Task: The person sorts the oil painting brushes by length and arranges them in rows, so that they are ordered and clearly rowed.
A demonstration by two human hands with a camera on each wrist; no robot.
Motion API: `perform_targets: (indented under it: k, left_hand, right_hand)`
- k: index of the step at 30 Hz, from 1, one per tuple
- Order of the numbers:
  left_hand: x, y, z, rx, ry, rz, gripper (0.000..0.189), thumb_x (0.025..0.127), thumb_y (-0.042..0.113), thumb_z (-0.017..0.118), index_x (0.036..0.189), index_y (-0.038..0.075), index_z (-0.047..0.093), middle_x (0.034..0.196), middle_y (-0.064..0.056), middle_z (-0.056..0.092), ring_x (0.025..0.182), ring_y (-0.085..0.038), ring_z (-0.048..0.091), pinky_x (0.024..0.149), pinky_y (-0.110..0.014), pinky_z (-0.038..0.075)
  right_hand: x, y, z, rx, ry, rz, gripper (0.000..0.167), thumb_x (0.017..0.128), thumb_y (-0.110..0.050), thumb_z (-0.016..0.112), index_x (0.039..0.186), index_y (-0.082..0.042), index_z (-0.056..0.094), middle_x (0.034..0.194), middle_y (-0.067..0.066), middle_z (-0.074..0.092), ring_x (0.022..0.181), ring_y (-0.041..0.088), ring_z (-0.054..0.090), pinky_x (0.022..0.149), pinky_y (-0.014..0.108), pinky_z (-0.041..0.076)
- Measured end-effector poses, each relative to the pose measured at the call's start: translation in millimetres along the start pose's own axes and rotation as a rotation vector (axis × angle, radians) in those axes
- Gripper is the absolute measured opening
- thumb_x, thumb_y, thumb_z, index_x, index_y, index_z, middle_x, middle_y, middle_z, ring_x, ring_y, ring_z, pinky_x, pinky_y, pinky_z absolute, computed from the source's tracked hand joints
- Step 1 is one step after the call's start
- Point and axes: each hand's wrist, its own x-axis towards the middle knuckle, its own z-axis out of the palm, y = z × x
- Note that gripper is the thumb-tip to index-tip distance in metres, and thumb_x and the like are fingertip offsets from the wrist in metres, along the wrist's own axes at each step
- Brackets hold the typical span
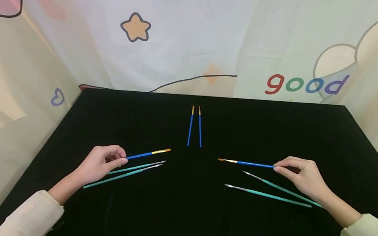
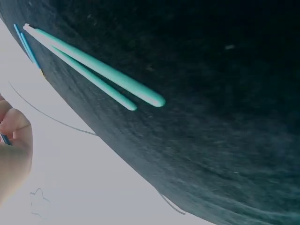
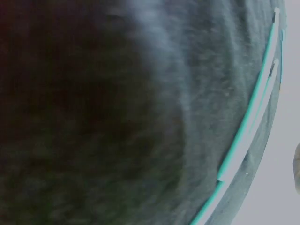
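In the head view my left hand (image 1: 105, 163) pinches the handle end of a blue paintbrush (image 1: 140, 155), its brown tip aimed right. My right hand (image 1: 303, 175) pinches another blue paintbrush (image 1: 253, 164), whose bristles point left. Close by the left hand lie two teal paintbrushes, an upper one (image 1: 136, 166) partly covered by the hand and a lower one (image 1: 123, 176). Below the right hand are two more, an upper teal paintbrush (image 1: 286, 189) and a lower teal paintbrush (image 1: 274, 196). The left wrist view catches the hand (image 2: 14, 140) only at its edge.
Two blue paintbrushes, a left one (image 1: 190, 128) and a right one (image 1: 199, 129), lie at the back middle with bristles pointing away. Everything rests on a black cloth-covered table (image 1: 177, 218). A printed curtain (image 1: 192, 29) hangs behind and along both sides.
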Motion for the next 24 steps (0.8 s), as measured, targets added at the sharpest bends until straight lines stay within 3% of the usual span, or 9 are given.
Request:
perform_targets:
  k: [5,9,12,19,24]
  left_hand:
    - [13.8,31.1,-1.6,0.004,0.021,0.013,0.008,0.079,-0.007,0.064,0.082,-0.001,0.06,0.066,0.0,0.057,0.054,-0.015,0.05,0.051,-0.022,0.043]
    - [19.7,35.0,0.0,0.001,0.03,0.013,0.009,0.079,-0.008,0.064,0.081,-0.001,0.06,0.066,-0.001,0.057,0.054,-0.01,0.048,0.051,-0.022,0.042]
    - [23.1,31.7,1.8,0.006,0.036,0.012,0.009,0.079,-0.008,0.064,0.081,-0.001,0.06,0.066,-0.003,0.057,0.054,-0.009,0.047,0.051,-0.022,0.042]
    - [32.9,1.0,10.3,-0.003,0.074,0.007,0.007,0.081,0.0,0.066,0.084,0.005,0.062,0.067,-0.002,0.059,0.055,-0.01,0.049,0.051,-0.022,0.042]
    - [40.4,-3.1,12.1,-0.015,0.093,0.02,0.005,0.082,0.005,0.066,0.084,0.008,0.062,0.068,-0.004,0.06,0.056,-0.011,0.049,0.052,-0.023,0.042]
  right_hand:
    - [5.5,0,-1,0.001,0.02,0.01,0.008,0.079,0.003,0.066,0.083,-0.004,0.069,0.078,-0.009,0.063,0.068,0.002,0.053,0.057,0.016,0.042]
    - [7.2,1,0,0.004,0.018,0.022,0.007,0.08,0.0,0.066,0.083,-0.006,0.069,0.078,-0.006,0.064,0.068,0.002,0.054,0.057,0.016,0.042]
    - [8.5,2,2,0.009,0.017,0.019,0.007,0.08,0.0,0.067,0.083,-0.006,0.069,0.078,-0.004,0.064,0.067,0.003,0.054,0.056,0.016,0.042]
    - [15.2,1,5,-0.017,0.022,0.025,0.004,0.082,-0.005,0.067,0.084,-0.006,0.07,0.078,0.0,0.065,0.068,0.002,0.054,0.058,0.015,0.042]
    - [21.0,-1,6,-0.044,0.036,0.036,0.01,0.08,0.002,0.066,0.085,-0.005,0.07,0.075,0.003,0.065,0.059,0.008,0.052,0.051,0.018,0.04]
